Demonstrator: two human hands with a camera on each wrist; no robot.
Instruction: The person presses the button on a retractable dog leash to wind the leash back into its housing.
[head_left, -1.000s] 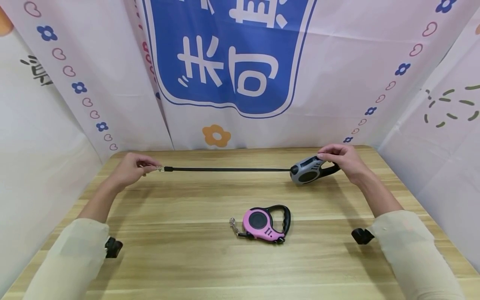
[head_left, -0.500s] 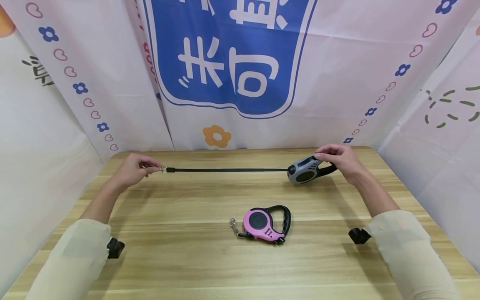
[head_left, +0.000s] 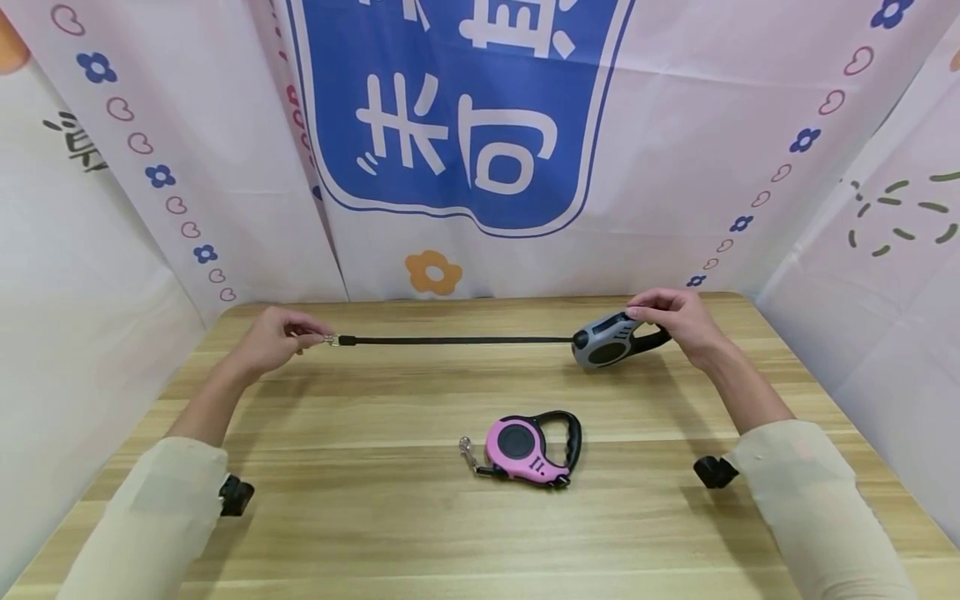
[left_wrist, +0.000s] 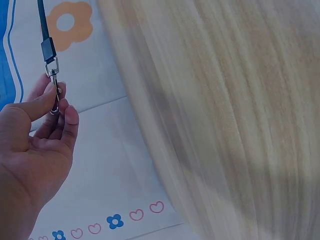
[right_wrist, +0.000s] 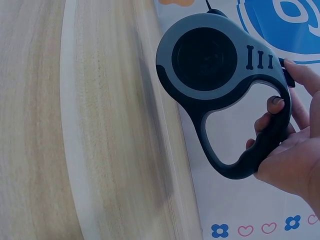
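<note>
At the far left of the table, my left hand [head_left: 272, 342] pinches the metal snap clip [left_wrist: 55, 82] between thumb and fingers. From that clip a black leash strap [head_left: 457, 340] runs straight and taut to a grey retractable leash [head_left: 604, 342] on the right. Fingers of my right hand [head_left: 684, 325] curl through the loop of its black handle [right_wrist: 240, 167], with the thumb by the button on top. The grey casing is tilted, its strap end toward the left. Nearer me, a pink retractable leash [head_left: 504, 438] lies flat on the wood, its own clip [head_left: 467, 448] pointing left.
The wooden table [head_left: 360, 533] meets a printed white cloth backdrop [head_left: 660, 167] just behind both hands. Cloth walls also stand on the left and right. A small black device [head_left: 237, 495] sits at the left sleeve, another black device [head_left: 716, 472] at the right.
Both hands have drifted slightly toward each other, the left one rightward and the right one leftward. The exposed black strap is a little shorter. The pink leash has stayed put.
</note>
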